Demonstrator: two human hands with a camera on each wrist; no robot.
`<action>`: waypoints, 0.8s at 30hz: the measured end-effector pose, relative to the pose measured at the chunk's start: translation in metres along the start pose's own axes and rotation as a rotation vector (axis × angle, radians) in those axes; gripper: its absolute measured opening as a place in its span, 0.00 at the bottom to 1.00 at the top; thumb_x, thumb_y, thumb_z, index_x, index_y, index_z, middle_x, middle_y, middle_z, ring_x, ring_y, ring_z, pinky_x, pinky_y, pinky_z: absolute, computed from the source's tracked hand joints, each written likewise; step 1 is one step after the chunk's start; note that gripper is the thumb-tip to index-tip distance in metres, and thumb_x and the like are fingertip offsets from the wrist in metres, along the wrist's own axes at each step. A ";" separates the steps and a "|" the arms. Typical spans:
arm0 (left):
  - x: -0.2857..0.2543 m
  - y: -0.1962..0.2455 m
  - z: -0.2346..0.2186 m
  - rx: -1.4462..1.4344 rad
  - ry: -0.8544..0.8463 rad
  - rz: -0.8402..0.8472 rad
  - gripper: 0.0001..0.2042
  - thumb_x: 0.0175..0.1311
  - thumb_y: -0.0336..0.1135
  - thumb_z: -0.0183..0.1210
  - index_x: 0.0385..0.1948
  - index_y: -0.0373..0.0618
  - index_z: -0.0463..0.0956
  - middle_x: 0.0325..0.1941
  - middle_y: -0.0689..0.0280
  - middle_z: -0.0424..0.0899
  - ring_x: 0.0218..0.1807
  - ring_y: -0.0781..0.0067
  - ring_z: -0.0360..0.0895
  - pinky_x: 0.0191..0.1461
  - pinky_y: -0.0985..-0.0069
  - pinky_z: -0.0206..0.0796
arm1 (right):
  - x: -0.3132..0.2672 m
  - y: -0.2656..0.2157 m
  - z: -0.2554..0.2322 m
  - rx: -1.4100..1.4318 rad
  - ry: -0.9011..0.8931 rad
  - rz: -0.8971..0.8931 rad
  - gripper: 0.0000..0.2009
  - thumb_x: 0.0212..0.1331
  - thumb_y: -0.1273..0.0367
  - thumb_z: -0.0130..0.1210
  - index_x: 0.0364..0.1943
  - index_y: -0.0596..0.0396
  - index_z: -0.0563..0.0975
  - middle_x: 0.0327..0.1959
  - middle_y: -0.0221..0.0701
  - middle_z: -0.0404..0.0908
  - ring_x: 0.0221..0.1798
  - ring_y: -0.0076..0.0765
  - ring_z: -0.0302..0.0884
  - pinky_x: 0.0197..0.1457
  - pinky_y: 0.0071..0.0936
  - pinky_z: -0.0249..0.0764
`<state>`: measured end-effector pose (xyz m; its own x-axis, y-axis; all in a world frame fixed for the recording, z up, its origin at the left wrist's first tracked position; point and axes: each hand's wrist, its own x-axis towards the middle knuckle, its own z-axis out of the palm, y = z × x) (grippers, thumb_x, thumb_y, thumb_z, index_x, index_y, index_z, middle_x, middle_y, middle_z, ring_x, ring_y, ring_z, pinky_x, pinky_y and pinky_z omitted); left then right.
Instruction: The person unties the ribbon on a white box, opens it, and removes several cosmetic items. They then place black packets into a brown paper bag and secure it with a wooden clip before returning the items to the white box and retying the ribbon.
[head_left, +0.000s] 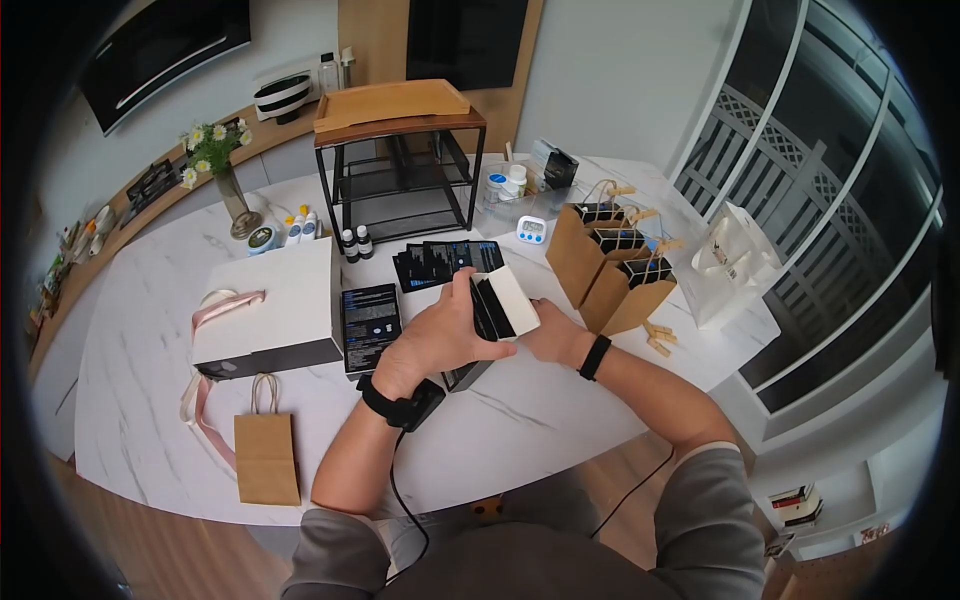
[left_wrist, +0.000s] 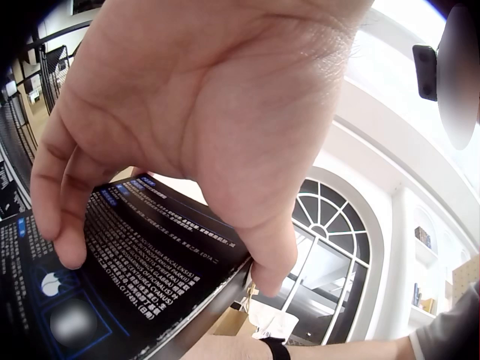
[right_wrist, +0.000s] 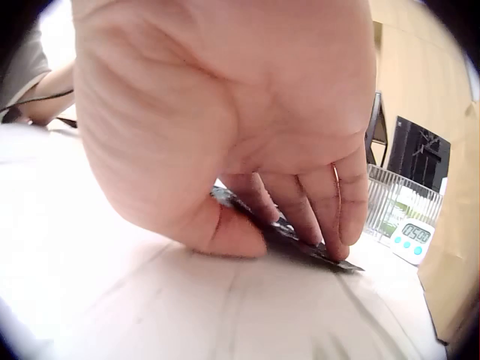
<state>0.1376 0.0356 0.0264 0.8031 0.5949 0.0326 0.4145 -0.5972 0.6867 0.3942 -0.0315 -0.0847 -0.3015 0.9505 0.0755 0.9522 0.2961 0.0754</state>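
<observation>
My left hand [head_left: 440,325] grips a black printed box [left_wrist: 157,247], thumb along one edge and fingertips on the printed face. Dark flat packets [head_left: 489,310] stand inside the box's open end, beside its raised white flap [head_left: 517,300]. To the right of the box is my right hand [head_left: 555,335], partly behind the flap in the head view. In the right wrist view it pinches a thin dark packet [right_wrist: 300,251] between thumb and fingers, close over the tabletop. Several black printed packets [head_left: 445,262] lie fanned out beyond the hands.
Another black box [head_left: 370,330] lies left, beside a large white box [head_left: 270,300] with pink ribbon. A small kraft bag [head_left: 267,455] lies near the front edge. Open kraft bags [head_left: 610,270] and a white bag [head_left: 735,265] stand right. Behind are a timer [head_left: 531,231] and a rack [head_left: 400,170].
</observation>
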 end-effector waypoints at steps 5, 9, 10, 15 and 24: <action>0.001 -0.008 0.004 0.010 0.058 0.050 0.63 0.44 0.55 0.82 0.77 0.32 0.48 0.65 0.34 0.78 0.68 0.40 0.79 0.73 0.63 0.69 | -0.013 0.007 -0.031 0.266 0.156 0.260 0.10 0.60 0.72 0.58 0.43 0.57 0.87 0.39 0.48 0.88 0.44 0.55 0.88 0.48 0.47 0.82; -0.001 -0.002 0.002 0.021 0.041 0.019 0.63 0.44 0.54 0.82 0.77 0.31 0.48 0.65 0.35 0.78 0.68 0.41 0.79 0.73 0.63 0.69 | -0.019 0.021 -0.089 0.628 0.535 0.551 0.13 0.55 0.77 0.70 0.45 0.64 0.84 0.33 0.45 0.89 0.35 0.41 0.89 0.40 0.33 0.81; -0.001 0.000 0.001 -0.001 0.023 0.011 0.63 0.44 0.54 0.82 0.77 0.31 0.48 0.65 0.34 0.77 0.68 0.41 0.79 0.73 0.63 0.69 | -0.021 0.023 -0.104 0.804 0.593 0.531 0.11 0.57 0.78 0.69 0.44 0.66 0.84 0.32 0.40 0.89 0.33 0.33 0.87 0.38 0.29 0.80; 0.000 -0.002 0.002 -0.013 0.021 0.021 0.62 0.45 0.54 0.81 0.77 0.31 0.48 0.66 0.35 0.76 0.68 0.42 0.79 0.73 0.64 0.69 | -0.029 0.009 -0.177 1.181 0.750 0.507 0.08 0.63 0.80 0.64 0.45 0.68 0.82 0.35 0.29 0.88 0.35 0.19 0.84 0.38 0.20 0.80; 0.001 0.000 0.001 0.001 0.004 0.014 0.63 0.44 0.55 0.81 0.77 0.29 0.49 0.69 0.36 0.74 0.69 0.42 0.77 0.73 0.63 0.69 | -0.026 -0.011 -0.215 1.081 0.409 0.497 0.07 0.59 0.79 0.60 0.41 0.64 0.82 0.34 0.27 0.86 0.36 0.18 0.81 0.41 0.22 0.79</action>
<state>0.1387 0.0355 0.0252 0.8073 0.5884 0.0449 0.4038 -0.6063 0.6851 0.3807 -0.0799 0.1268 0.2918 0.9397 0.1785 0.4621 0.0249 -0.8865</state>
